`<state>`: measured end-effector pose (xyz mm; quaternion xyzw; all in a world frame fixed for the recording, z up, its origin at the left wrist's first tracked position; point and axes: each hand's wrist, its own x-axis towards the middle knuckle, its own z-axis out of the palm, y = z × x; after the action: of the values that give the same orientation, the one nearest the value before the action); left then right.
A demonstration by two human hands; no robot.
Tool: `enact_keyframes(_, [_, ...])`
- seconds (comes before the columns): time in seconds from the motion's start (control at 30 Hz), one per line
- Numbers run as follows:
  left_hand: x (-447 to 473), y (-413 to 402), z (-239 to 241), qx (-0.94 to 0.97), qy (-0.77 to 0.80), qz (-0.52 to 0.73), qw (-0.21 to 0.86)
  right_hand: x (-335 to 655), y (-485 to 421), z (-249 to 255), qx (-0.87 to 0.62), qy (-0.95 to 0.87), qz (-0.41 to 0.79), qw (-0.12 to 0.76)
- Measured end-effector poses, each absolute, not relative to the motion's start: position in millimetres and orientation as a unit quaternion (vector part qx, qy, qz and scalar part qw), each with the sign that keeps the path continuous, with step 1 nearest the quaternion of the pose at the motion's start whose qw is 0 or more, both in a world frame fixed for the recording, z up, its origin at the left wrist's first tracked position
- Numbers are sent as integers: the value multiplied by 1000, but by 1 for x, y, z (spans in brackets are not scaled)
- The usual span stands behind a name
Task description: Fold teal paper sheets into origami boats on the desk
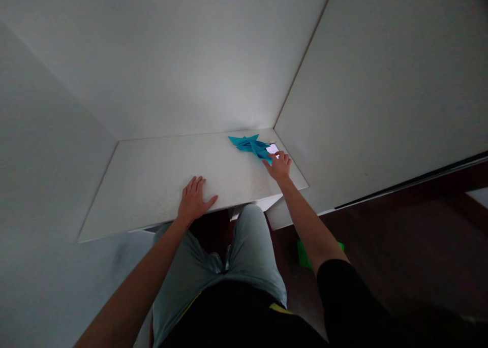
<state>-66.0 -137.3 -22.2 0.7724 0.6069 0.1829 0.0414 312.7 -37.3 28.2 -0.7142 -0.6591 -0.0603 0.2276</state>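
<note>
My left hand point(193, 199) lies flat near the front edge of the white desk point(152, 170), fingers stretched out and thumb apart, holding nothing. At the right rear of the desk is a phone point(272, 149) with a bright, lit screen. Over its lower part reaches my right hand point(280, 166), its thumb and fingers apart and the fingertips at the screen. Just left of the phone, and partly against it, rests a blue folded piece point(249, 144) with pointed corners; whether it is paper or cloth I cannot tell. My right thumb is close to its right end.
A white wall point(190, 58) rises behind the desk, with a white panel point(381, 94) on the right and another wall point(46, 134) on the left. My knees reach under the front edge. A green object point(304, 255) is on the dark floor point(400, 251), partly behind my right arm.
</note>
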Motion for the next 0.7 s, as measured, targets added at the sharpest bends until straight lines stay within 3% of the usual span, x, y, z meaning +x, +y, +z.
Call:
enact_keyframes(0.13, [-65, -137, -23, 773, 608, 176, 40, 298, -71, 39, -673, -691, -36, 262])
enact_keyframes(0.27, [-64, -137, -26, 775, 607, 173, 35, 291, -113, 63, -538, -785, 178, 249])
enact_keyframes(0.37, [-63, -138, -26, 775, 605, 181, 26, 299, -136, 75, -483, -794, 318, 187])
enact_keyframes(0.47, [-62, -138, -25, 775, 602, 190, 24, 318, -143, 78, -492, -778, 382, 82])
enact_keyframes(0.57, [-62, -138, -25, 773, 604, 194, 23, 341, -132, 80, -521, -777, 348, 52])
enact_keyframes(0.7, [-62, -137, -27, 774, 602, 197, 21, 358, -92, 88, -566, -799, 153, 134])
